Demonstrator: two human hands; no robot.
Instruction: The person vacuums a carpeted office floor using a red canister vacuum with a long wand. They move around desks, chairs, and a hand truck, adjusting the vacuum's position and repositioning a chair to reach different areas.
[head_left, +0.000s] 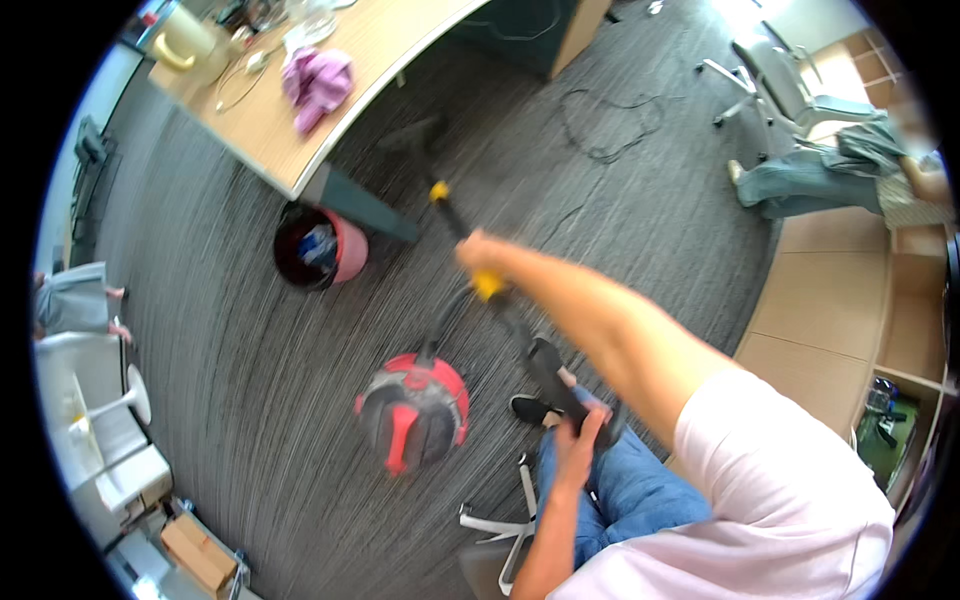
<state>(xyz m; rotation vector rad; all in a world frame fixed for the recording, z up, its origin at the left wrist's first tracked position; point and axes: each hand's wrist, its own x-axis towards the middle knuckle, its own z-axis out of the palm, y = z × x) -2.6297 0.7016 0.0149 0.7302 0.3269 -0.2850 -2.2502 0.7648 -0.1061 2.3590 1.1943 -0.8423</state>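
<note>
My right hand (480, 252) is closed round the black vacuum wand (455, 217), just above a yellow collar (488, 285); that arm is stretched out. Lower down, near my jeans, my left hand (583, 440) grips the wand's thick black handle (553, 375). The wand slants away to the upper left, with a second yellow collar (439, 191) farther along. Its dark floor head (413, 137) is blurred and lies on the carpet beside the desk's underside. A black hose (447, 322) runs to the red and grey vacuum canister (415, 410) on the floor to the left.
A wooden desk (250, 115) with a pink cloth (317, 85) stands at upper left, a bin (350, 245) by its leg (365, 205). Loose cable (612, 155) lies on the carpet. A seated person (820, 180) is at right, near low cabinets (815, 290). A chair base (500, 525) stands near my legs.
</note>
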